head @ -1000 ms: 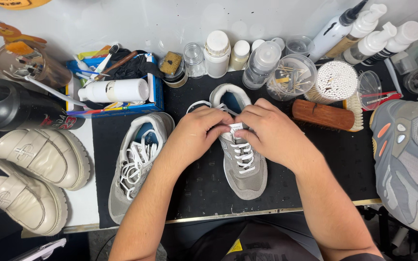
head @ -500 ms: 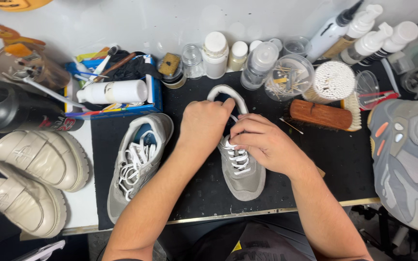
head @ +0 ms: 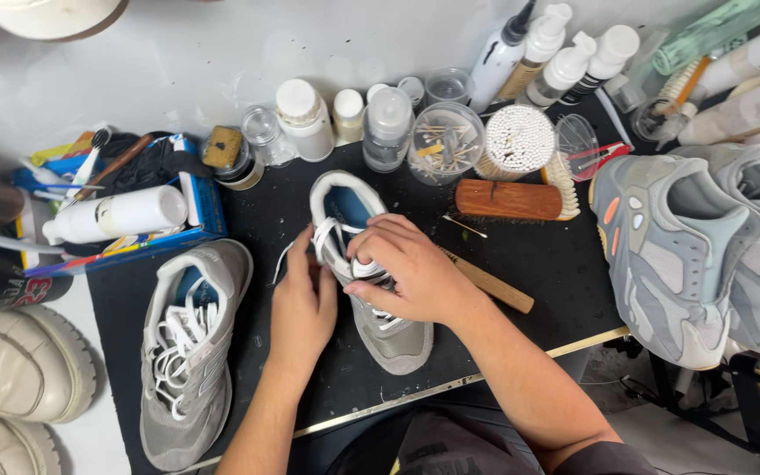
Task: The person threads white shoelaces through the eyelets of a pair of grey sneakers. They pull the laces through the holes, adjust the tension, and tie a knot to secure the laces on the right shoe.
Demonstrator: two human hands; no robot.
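Note:
A grey sneaker (head: 393, 339) with a blue lining lies heel-away on the black mat (head: 538, 264). My left hand (head: 303, 308) pinches a white lace (head: 323, 236) at the shoe's left side, near the collar. My right hand (head: 406, 268) covers the tongue and upper eyelets, its fingers closed on the lacing. The matching grey sneaker (head: 185, 352), with loose white laces, rests to the left on the same mat.
A wooden brush (head: 512, 198) and a wooden stick (head: 490, 283) lie just right of my hands. Bottles, jars and a tub of cotton swabs (head: 518, 141) line the back. Grey chunky sneakers (head: 670, 255) sit right, cream shoes (head: 19, 369) left, a blue tray (head: 195, 207) behind.
My left hand has slid from the top of the shoe down to its left side, drawing the lace out. My right hand stays on the tongue. The view has tilted a little.

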